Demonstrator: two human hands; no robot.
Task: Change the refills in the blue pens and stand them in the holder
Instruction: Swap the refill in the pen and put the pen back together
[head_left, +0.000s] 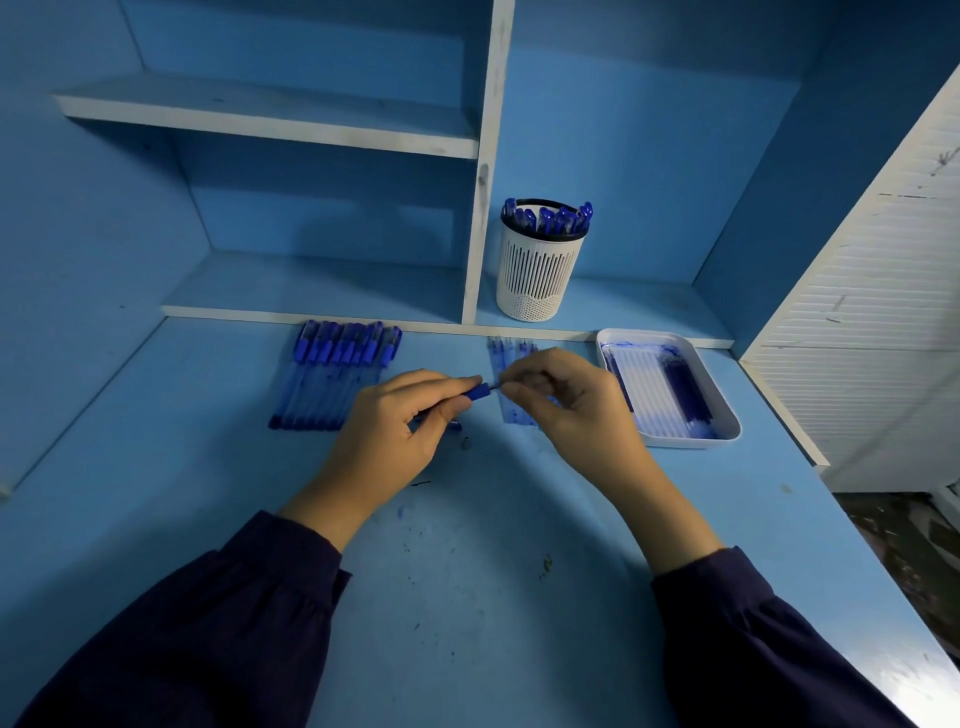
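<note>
Seen from the head, the left hand (395, 431) has its fingers (441, 382) curled round a blue pen (478, 391) over the middle of the counter (467, 545). The right hand (566, 400) pinches the pen's end. A row of pens (332, 379) lies at 10 o'clock from the hands. The white holder (540, 275), with pens inside, stands at 12 o'clock. A white tray (685, 442) sits at 3 o'clock.
</note>
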